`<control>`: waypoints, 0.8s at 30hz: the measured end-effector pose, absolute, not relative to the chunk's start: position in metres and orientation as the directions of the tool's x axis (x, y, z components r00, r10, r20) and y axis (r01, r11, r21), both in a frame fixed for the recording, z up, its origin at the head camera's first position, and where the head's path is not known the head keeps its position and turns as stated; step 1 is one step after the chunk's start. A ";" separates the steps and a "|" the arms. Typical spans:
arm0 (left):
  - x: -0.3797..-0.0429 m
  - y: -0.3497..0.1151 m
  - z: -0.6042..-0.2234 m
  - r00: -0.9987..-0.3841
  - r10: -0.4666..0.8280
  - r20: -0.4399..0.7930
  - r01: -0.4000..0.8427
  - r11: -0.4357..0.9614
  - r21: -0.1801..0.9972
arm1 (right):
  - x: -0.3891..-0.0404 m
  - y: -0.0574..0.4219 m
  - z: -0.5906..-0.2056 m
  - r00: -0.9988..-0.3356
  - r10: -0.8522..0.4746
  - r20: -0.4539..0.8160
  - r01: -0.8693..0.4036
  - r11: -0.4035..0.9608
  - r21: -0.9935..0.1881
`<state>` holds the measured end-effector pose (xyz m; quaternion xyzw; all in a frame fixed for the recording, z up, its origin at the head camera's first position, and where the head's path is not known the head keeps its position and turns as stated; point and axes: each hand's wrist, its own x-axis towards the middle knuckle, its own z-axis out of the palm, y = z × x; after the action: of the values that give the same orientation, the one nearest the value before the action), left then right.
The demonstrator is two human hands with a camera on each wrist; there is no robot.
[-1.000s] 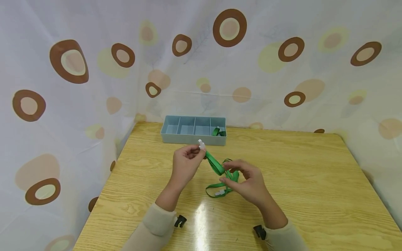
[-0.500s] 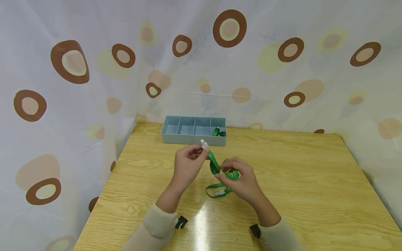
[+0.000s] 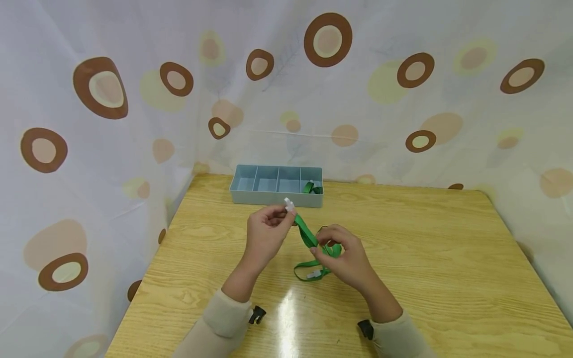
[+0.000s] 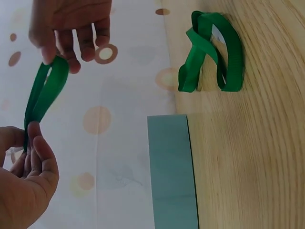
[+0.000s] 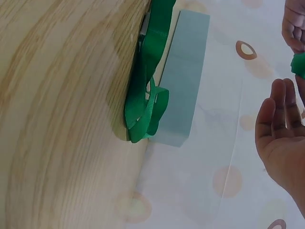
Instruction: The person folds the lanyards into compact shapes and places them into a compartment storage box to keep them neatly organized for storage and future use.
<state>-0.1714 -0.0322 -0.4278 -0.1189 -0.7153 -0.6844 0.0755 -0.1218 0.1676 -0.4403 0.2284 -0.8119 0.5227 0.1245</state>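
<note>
My left hand pinches a folded green lanyard just below its white plastic clip, which sticks up past the fingertips. At the lower end of the fold, my right hand holds the loop between thumb and forefinger; in the left wrist view its other fingers hang apart from the strap. Under the right hand, a second green lanyard lies in loose loops on the table, partly hidden by that hand in the head view. Its pale buckle shows at the near side.
A blue-grey box with several compartments stands at the back of the wooden table. Its rightmost compartment holds a green strap with a dark piece beside it. A patterned curtain hangs behind and at both sides.
The right hand has moved slightly left and up to the lanyard's lower end. The folded strap swung toward upright, then slanted again. The left hand shifted only a little.
</note>
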 end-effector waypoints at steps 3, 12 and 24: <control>-0.171 -0.033 -0.430 -0.964 0.065 0.258 0.262 0.050 0.964 | -0.120 0.171 -0.438 -0.851 -0.258 0.457 -0.517 0.268 -0.813; -0.171 -0.029 -0.439 -0.960 0.163 0.229 0.244 0.077 0.967 | -0.134 0.179 -0.457 -0.709 -0.354 0.610 -0.638 -0.048 -0.769; -0.169 -0.026 -0.435 -0.958 0.191 0.216 0.233 0.073 0.970 | -0.130 0.179 -0.446 -0.675 -0.398 0.621 -0.627 -0.135 -0.768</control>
<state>-0.1693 -0.0257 -0.4353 -0.1448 -0.7323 -0.6652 0.0158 -0.1295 0.1790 -0.4462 0.3932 -0.6515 0.6427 0.0889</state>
